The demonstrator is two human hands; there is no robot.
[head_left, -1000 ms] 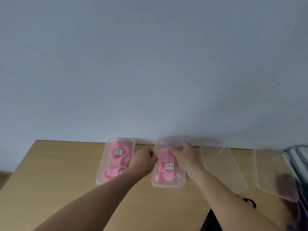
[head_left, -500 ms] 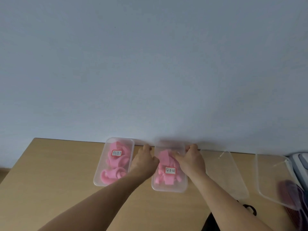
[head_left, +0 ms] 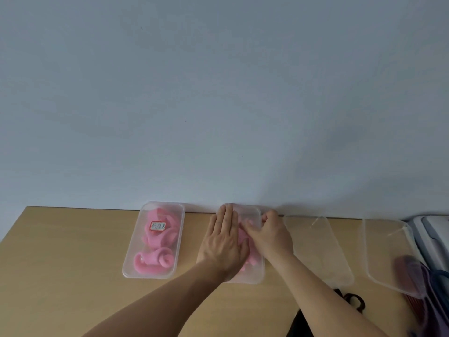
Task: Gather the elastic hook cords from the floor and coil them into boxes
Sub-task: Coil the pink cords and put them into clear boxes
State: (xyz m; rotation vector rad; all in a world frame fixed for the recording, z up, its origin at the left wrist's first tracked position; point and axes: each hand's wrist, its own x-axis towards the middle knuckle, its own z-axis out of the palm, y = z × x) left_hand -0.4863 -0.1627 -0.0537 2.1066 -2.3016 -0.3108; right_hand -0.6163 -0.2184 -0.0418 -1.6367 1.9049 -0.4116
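Observation:
Two clear plastic boxes with coiled pink cords stand side by side on the wooden table. The left box (head_left: 136, 268) is lidded and carries a white label. My left hand (head_left: 223, 242) lies flat with straight fingers on the lid of the middle box (head_left: 252, 276), pressing it down. My right hand (head_left: 269, 234) has its fingers curled over that box's far right corner, thumb on the lid. The pink cords (head_left: 252, 256) inside show between my hands.
Two clear lids or shallow boxes, one (head_left: 318, 249) just right of my hands and another (head_left: 388, 254) farther right, lie on the table (head_left: 60, 263). Purple and dark items sit at the right edge. A pale wall rises behind the table.
My left hand opened from a curled grip at the box's left edge to lie flat on the lid. My right hand shifted to the far right corner.

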